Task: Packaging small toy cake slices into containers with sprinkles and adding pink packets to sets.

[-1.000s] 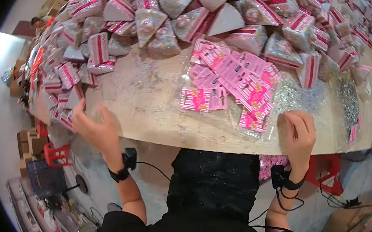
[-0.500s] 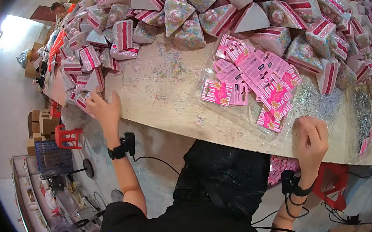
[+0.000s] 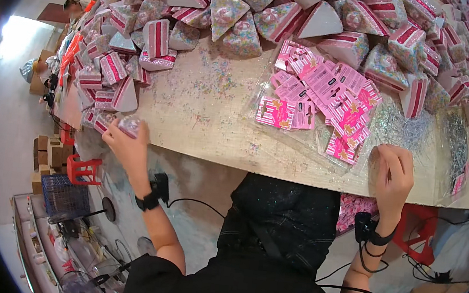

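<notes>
Left hand now gripping a glittery cake slice, empty just before, right hand curled, hold unclear

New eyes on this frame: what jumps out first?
Probably the heap of glittery cake-slice pieces, banked along the table's far side and down its left. Next, the bright pink cards piled on clear plastic, right of the middle. Then the left hand at the near-left edge, its fingers around one slice.
</notes>
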The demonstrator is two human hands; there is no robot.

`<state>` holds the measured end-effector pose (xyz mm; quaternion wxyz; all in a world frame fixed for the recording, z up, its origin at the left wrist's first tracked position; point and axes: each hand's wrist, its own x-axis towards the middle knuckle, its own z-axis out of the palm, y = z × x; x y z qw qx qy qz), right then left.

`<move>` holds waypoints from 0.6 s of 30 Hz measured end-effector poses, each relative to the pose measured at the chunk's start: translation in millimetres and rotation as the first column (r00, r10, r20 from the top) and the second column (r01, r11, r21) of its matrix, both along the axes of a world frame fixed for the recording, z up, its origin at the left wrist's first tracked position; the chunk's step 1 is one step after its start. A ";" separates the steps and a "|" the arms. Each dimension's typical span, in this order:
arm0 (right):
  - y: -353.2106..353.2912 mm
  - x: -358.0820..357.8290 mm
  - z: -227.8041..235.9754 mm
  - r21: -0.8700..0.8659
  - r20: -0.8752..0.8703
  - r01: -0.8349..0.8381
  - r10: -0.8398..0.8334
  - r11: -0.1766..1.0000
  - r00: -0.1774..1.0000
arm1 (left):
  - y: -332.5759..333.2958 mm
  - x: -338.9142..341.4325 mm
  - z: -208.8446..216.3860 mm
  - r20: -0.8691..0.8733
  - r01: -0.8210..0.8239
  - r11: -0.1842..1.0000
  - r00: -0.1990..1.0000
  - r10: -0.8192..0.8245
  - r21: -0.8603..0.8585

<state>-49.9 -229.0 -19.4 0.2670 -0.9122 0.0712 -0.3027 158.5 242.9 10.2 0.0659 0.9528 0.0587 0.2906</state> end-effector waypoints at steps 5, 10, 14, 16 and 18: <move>2.9 -1.4 -0.1 -0.034 0.020 0.051 -0.050 0.998 0.999 | -99.5 -55.4 24.5 0.053 0.333 0.881 0.941 -0.335 -0.337; 4.3 -4.9 -8.2 -0.088 0.114 0.170 -0.159 0.982 0.981 | -156.2 -68.2 -15.9 0.251 0.592 0.415 0.734 -0.631 -0.691; 0.6 -4.3 -3.4 -0.040 0.107 0.094 -0.089 0.995 0.990 | -167.8 -60.9 -44.1 0.256 0.566 0.400 0.753 -0.606 -0.721; -5.2 -6.9 -1.9 0.033 0.074 0.025 -0.027 0.999 0.997 | -172.2 -62.2 -43.3 0.317 0.599 0.389 0.748 -0.583 -0.700; -8.1 -7.5 -0.9 0.280 0.077 0.010 -0.033 0.960 0.996 | -170.5 -60.9 -45.7 0.358 0.696 0.433 0.687 -0.632 -0.573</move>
